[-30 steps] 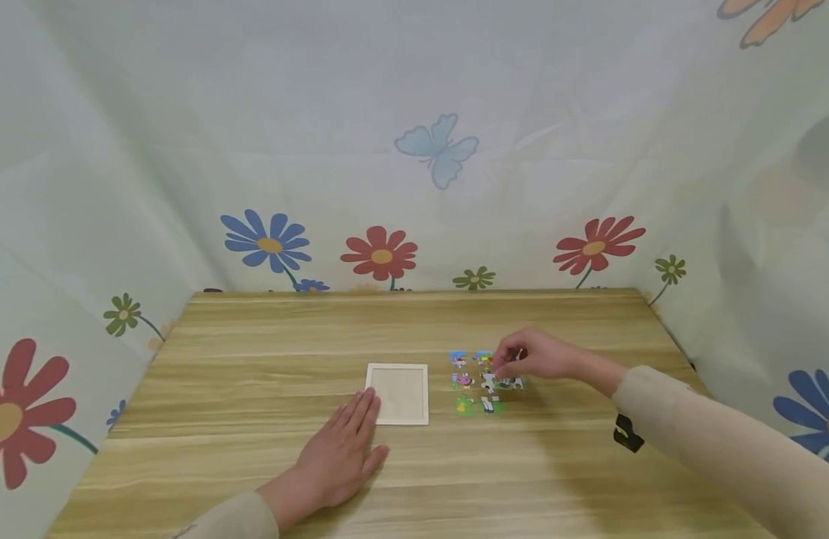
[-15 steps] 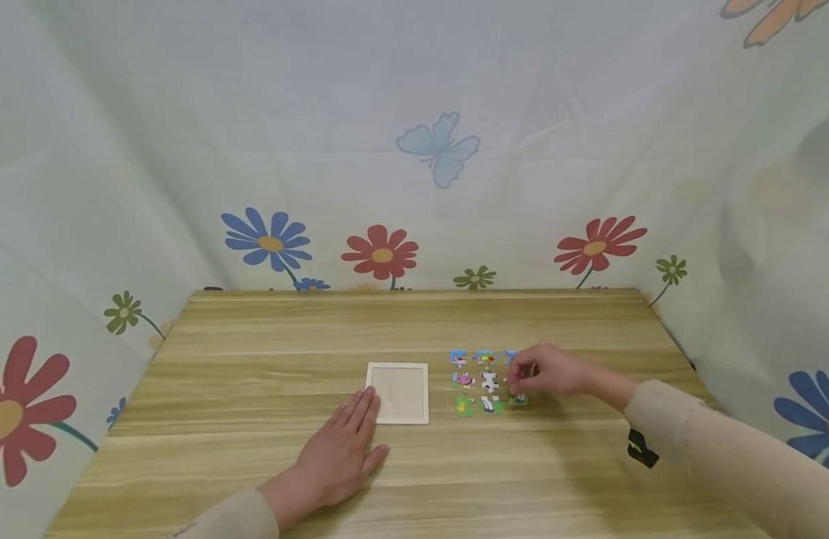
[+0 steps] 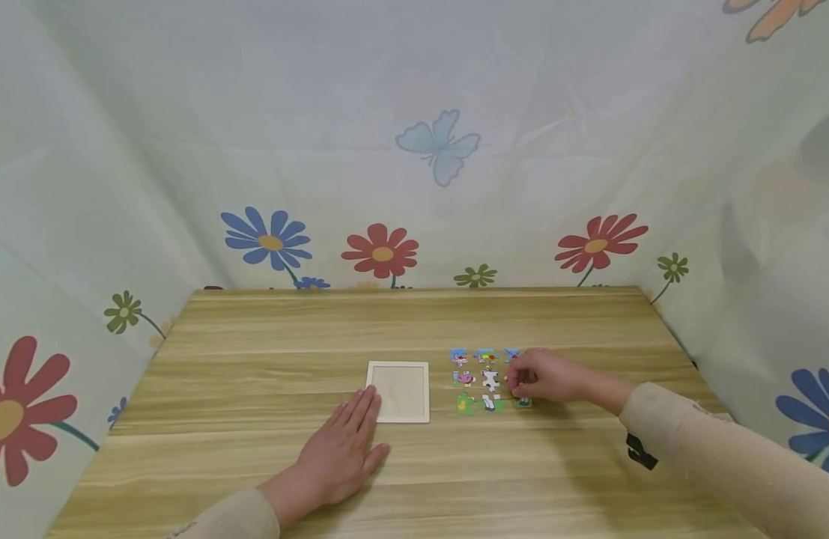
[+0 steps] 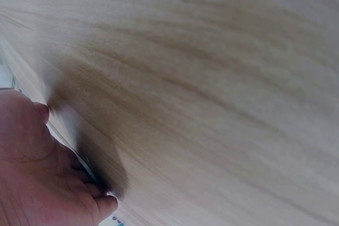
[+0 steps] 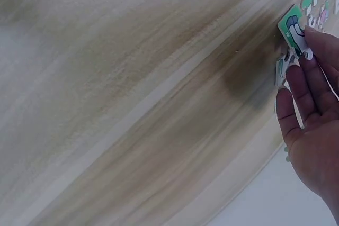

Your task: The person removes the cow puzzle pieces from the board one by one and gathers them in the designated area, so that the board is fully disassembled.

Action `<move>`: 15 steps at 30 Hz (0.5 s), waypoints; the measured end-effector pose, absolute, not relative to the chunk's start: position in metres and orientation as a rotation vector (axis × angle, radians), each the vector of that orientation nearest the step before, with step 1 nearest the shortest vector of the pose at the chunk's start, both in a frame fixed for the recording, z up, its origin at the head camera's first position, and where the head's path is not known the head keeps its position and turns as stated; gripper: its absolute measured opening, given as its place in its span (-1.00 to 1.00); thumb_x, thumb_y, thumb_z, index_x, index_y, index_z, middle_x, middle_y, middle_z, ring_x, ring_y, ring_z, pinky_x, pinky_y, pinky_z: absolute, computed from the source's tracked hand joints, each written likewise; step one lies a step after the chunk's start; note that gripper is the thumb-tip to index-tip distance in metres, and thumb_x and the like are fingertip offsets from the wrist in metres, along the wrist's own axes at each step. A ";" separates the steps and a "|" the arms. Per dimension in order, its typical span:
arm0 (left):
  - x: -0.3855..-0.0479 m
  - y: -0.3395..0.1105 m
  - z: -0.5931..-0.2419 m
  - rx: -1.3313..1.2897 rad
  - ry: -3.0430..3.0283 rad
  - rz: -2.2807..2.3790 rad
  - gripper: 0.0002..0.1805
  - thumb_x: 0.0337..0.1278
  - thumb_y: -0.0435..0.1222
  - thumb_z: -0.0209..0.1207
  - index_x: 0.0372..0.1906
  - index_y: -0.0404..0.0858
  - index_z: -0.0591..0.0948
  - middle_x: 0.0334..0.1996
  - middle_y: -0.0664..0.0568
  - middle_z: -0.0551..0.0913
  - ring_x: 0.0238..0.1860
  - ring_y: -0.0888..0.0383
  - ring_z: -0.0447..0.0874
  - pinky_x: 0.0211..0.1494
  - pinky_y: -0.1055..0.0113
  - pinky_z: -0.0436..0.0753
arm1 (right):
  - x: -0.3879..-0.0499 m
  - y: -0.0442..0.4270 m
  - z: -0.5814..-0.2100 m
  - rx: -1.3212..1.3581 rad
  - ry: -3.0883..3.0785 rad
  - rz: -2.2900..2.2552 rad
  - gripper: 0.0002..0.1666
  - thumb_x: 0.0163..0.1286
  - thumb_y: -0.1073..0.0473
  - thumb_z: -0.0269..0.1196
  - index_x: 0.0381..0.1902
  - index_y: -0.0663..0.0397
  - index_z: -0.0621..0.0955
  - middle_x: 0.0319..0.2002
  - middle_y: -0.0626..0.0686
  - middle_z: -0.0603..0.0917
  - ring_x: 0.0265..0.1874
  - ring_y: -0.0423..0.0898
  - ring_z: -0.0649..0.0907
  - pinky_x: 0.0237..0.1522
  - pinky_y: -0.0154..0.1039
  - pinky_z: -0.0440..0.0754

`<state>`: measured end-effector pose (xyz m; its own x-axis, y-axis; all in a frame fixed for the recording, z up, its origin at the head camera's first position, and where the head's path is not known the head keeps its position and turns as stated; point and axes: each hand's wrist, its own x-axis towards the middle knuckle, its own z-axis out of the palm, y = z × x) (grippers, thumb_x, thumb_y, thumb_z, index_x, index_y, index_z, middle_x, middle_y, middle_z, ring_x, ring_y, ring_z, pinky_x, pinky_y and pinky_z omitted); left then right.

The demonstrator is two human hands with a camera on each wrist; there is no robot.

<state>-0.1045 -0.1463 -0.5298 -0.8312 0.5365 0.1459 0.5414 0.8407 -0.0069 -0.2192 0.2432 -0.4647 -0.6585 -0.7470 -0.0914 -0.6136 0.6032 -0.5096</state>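
Note:
My left hand lies flat on the table, fingers straight, its fingertips touching the left edge of a square wooden puzzle tray. The left wrist view shows the same hand from the palm side. My right hand pinches a green-cornered jigsaw piece between thumb and fingers, at the lower right of the laid-out pieces. That piece is tilted in the right wrist view. Beside it are a white centre piece, a green-and-white piece and a blue-topped piece. The hand partly covers the right column.
More jigsaw pieces stand in rows right of the tray, among them a pink one and a green one with yellow. The wooden table ends at a flowered cloth backdrop behind and at both sides.
My right hand has moved right and slightly toward me, off the middle of the pieces to the lower right one, which has shifted a little. The left hand has stayed on the tray's edge.

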 end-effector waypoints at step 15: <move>-0.099 -0.142 -0.514 -0.869 -2.946 -0.130 -0.20 0.39 0.09 -0.21 0.43 -0.45 0.08 0.44 -0.29 0.01 0.43 -0.17 -0.03 0.38 -0.05 0.13 | -0.214 0.250 -0.477 -1.198 2.676 -0.627 -0.92 0.21 0.16 0.34 -0.38 -0.14 0.63 -0.31 -0.16 0.59 -0.26 -0.13 0.51 -0.13 -0.16 0.42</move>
